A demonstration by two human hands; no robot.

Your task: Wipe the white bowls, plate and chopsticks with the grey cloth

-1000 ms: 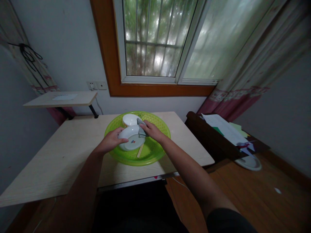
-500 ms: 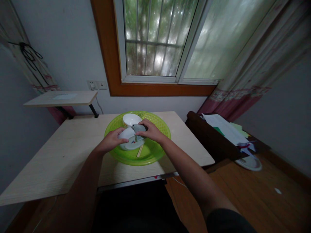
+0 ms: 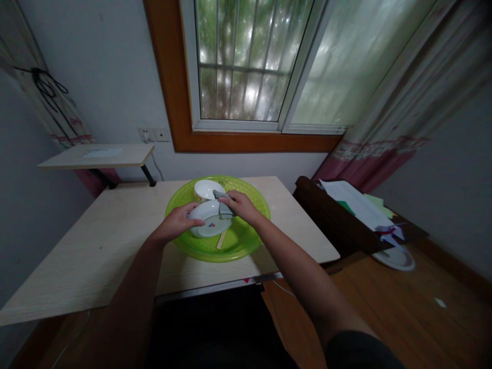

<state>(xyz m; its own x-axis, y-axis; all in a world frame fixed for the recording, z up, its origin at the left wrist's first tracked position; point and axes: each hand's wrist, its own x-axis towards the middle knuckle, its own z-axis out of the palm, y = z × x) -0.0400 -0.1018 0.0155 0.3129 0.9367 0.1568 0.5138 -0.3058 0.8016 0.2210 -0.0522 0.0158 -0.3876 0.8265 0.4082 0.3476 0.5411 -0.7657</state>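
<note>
- The pale tabletop (image 3: pixel 96 246) carries everything in hand, below the window.
- On it sits the wide green basin (image 3: pixel 246 247), with the work inside its rim or just above it.
- The white dish (image 3: pixel 205 218) is between the two hands, over the basin's left half, tilted so its inner face with a small coloured print turns toward the person; its longer spread in view runs left to right (whether it rests on the basin floor, I cannot tell).
- The left hand (image 3: pixel 175 224) is nearer the dish's left rim, pinching it, thumb on the inner face.
- The right hand (image 3: pixel 240 206) comes in at the opposite, right side; its fingers are closed on cloth, and the dish lies to their left.
- A white bowl (image 3: pixel 205 188) stands just behind the dish.
- The grey cloth (image 3: pixel 226 210) hangs from the right fingers, overlapping the dish's right rim, apparently touching.
- Wooden chopsticks (image 3: pixel 221 240) slant away from the person, far ends hidden by the dish.
</note>
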